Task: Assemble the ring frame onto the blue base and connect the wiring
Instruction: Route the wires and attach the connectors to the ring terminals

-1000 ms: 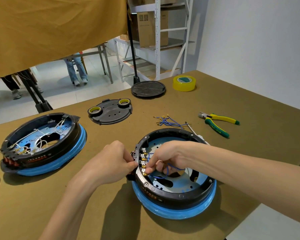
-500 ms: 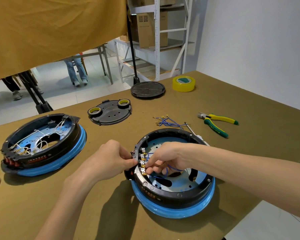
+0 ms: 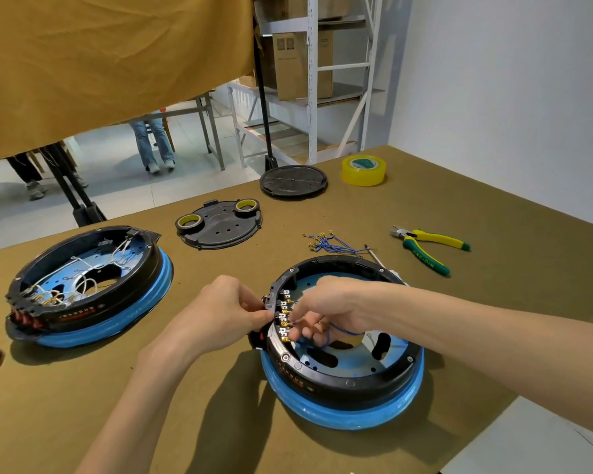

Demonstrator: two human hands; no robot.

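Pinching blue wire [image 3: 339, 331] at ring frame [image 3: 339, 384], right hand [image 3: 329, 309], left hand [image 3: 220, 316] gripping rim, pliers [image 3: 428, 249] marked JING-PIN

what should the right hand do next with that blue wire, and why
Probably push the blue wire end onto a terminal in the gold row. The right hand pinches it right beside that row inside the black ring frame, while the left hand grips the frame's outer edge.

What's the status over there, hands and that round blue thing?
Left hand grips ring frame rim. Right hand pinches blue wire at the terminals. Frame seated on blue base. Nothing blocking.
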